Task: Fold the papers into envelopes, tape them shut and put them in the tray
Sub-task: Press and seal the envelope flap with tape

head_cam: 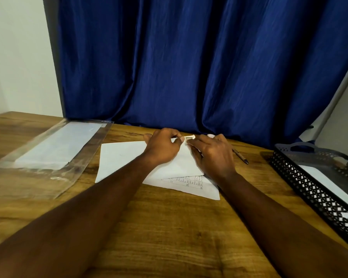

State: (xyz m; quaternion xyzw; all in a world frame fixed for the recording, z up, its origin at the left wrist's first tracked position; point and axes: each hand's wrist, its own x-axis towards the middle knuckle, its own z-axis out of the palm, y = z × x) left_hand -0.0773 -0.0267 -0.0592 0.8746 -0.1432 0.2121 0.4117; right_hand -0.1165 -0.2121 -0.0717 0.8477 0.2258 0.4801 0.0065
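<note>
**Left forearm (72,215) and right forearm (289,221) reach in from the near edge, both hands on tape at the paper's far side**

Left hand (163,149): fingers (177,139) curled, thumb and forefinger pinching a small pale tape piece (189,138).

Right hand (214,157): fingertips bent onto the same tape piece from the other side, gripping it. The palm sits over the paper. White blob (210,135) pokes out past my right knuckles, can't tell what it is.

Folded paper (121,157) lies flat on the wooden surface (169,227), mid-width, under both hands. It is blank side up, with a diagonal fold edge running under my right wrist. Printed table (189,182) shows at its near right corner. Can't tell whether that is the same sheet or a second one underneath.

Pen (240,156) lies just right of my right hand, clear of the paper.

Tray (309,189), black and perforated, sits at the right edge of the surface, well apart from the paper. One white sheet (327,178) lies flat inside it.

Clear plastic sleeve (84,157) lies on the far left of the surface with a white stack (54,149) inside. Its right edge is near the paper's left edge.

Blue curtain (189,67) hangs down to the far edge of the surface, right behind my hands.
</note>
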